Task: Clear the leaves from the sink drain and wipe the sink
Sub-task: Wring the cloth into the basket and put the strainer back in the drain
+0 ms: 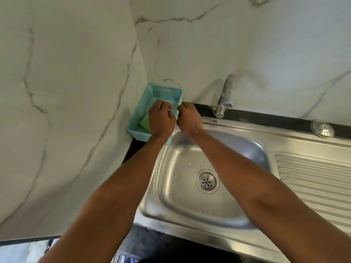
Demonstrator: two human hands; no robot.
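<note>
Two forearms are reaching over the sink; its drain is looking leaf-free. Left hand, fingers curled, is hovering in the basket near a green cloth. Right hand is loosely fisted. Wiping seemingly remains.

Single head-worn wide-angle view, looking forward and steeply down from above the steel sink. Faces a marble wall corner; turquoise basket sits near frame centre, tap right of it. Both forearms enter from the bottom edge. Close range, edges bowed by the lens. No second view to overlap with.
</note>
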